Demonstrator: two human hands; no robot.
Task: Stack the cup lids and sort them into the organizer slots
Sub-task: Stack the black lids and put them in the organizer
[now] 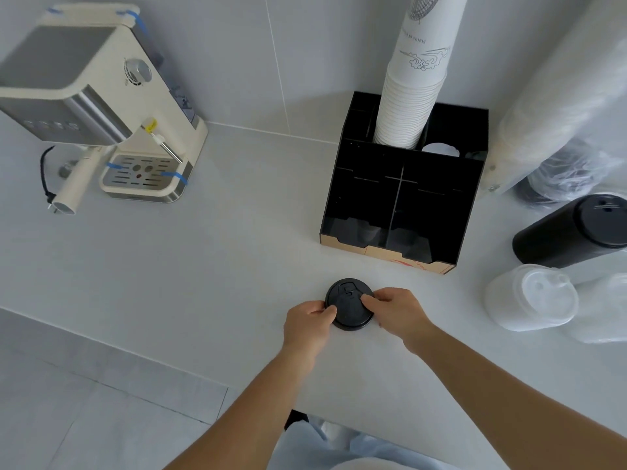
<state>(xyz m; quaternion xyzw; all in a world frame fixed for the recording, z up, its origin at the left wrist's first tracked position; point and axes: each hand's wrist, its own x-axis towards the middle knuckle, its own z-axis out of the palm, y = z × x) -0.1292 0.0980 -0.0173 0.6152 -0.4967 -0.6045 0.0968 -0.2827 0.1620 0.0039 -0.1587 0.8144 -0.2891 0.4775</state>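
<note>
Gripping black lid (pixel 349 308) flat, top up, both hands.

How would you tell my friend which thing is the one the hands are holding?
Find the tall black organizer box with divided slots on the pale countertop. On the counter just in front of it lies a round black plastic cup lid, pinched between the left hand and the right hand. It lies alone, unlike the sleeved black lid stack and the white lid stack farther right.
</note>
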